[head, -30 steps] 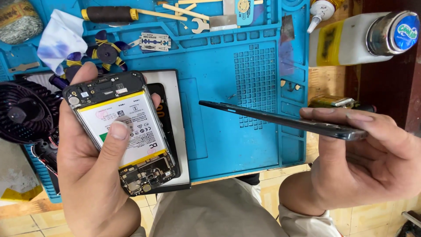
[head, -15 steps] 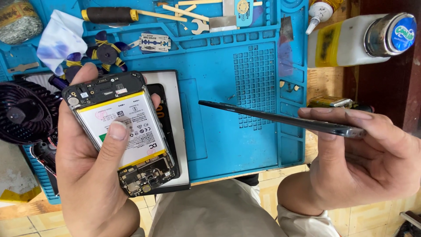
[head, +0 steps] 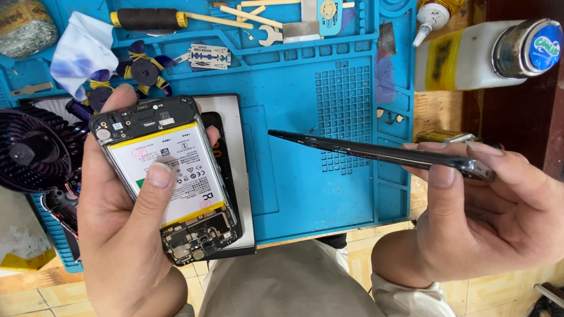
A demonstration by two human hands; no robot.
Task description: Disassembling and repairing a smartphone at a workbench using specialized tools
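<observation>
From my seat I see the opened phone (head: 167, 179) held face-down in the left hand (head: 126, 235), its back cover off so the white battery with yellow edges shows. Its long axis runs up and down the view, leaning a little: the camera end points away from me and slightly left, the end with the small boards points toward my body and slightly right. It sits over the left part of the blue repair mat (head: 329, 105), just above a flat dark-framed panel (head: 235, 117) lying there.

The left hand comes up from the bottom edge, palm toward me, cradling the phone from below. Its fingers wrap the far side, and the thumb lies pressed on the battery. That hand is closed round the phone.

The right hand (head: 487, 217) enters from the lower right, knuckles turned outward. It pinches the thin dark back cover (head: 376, 152) at its right end, thumb underneath and fingers on top, clamped on it. The cover is seen nearly edge-on; its long axis runs left to right, the free end pointing left and a touch upward, hovering over the mat's gridded area.

The two hands are well apart. A small black fan (head: 35, 152) sits just left of the left hand, and a white bottle (head: 470, 56) lies on the worktop at upper right.
</observation>
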